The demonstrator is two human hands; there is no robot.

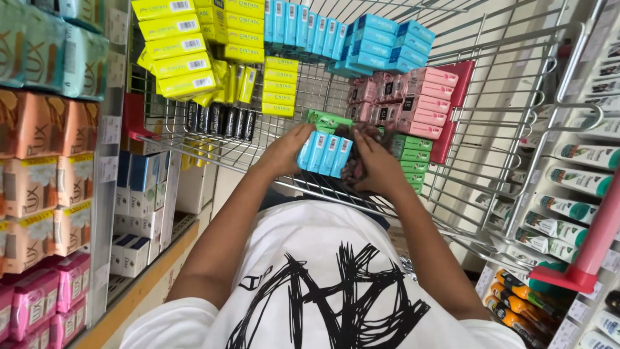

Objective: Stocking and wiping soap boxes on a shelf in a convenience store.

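Observation:
I hold a row of three light blue soap boxes [324, 153] between both hands, just above the near rim of a wire shopping cart [497, 148]. My left hand [282, 152] presses the left end of the row. My right hand [376, 161] presses the right end, with something dark and patterned by its fingers. Inside the cart lie sorted stacks: yellow boxes [187, 61], more blue boxes [361, 39], pink boxes [413, 100], green boxes [410, 155] and black boxes [219, 119].
Shelves on the left carry orange soap packs [39, 168], pink packs [39, 304], teal packs [45, 52] and blue-and-white boxes [139, 194]. Shelves on the right hold white and green tubes [568, 207] and orange tubes [516, 310]. A red cart handle [591, 252] juts in at right.

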